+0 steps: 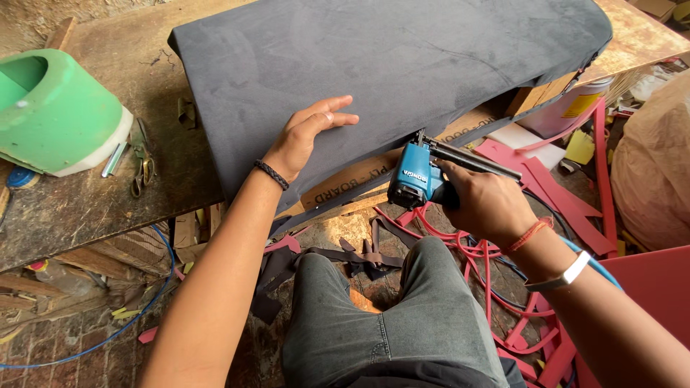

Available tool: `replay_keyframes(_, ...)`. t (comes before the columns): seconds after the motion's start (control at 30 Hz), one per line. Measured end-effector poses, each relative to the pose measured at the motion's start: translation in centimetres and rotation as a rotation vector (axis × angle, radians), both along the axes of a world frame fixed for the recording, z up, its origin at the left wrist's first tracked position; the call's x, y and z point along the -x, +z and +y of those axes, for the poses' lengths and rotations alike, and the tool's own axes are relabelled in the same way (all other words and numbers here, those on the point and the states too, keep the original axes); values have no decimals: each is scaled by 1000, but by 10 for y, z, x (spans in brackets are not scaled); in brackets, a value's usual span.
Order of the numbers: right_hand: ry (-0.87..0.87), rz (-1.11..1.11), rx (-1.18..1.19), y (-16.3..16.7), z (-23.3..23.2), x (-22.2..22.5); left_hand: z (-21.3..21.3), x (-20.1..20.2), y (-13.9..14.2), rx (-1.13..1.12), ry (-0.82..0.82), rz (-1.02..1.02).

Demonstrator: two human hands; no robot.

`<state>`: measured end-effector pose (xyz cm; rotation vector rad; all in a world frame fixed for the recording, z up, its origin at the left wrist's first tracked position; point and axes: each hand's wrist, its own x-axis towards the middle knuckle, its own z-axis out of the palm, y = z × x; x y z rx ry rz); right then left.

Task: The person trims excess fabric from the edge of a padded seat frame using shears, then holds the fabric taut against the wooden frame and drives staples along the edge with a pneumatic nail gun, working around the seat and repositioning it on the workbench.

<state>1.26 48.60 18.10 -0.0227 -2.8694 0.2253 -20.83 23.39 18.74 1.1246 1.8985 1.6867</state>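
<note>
One dark grey fabric-covered panel, one blue metal staple gun at its near edge. Left hand lies flat on it, fingers slightly spread; right hand wraps the gun.

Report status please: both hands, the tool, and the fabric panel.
Left hand flat on grey fabric panel, open. Right hand grips blue staple gun, nose at panel's lower edge. Nothing between tool and edge.

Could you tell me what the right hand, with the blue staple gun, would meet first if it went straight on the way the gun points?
Probably the plywood board edge under the dark grey fabric; the staple gun in the right hand already noses against it.
</note>
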Motion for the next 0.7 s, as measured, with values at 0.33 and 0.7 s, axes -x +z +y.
replay_keyframes(0.33, -70, -127, -29, 9, -3, -7, 0, -6, 2, 47, 46, -20)
replay_keyframes(0.7, -66, -130, 80, -26, 4, -11, -24, -33, -8, 90, 174, 60)
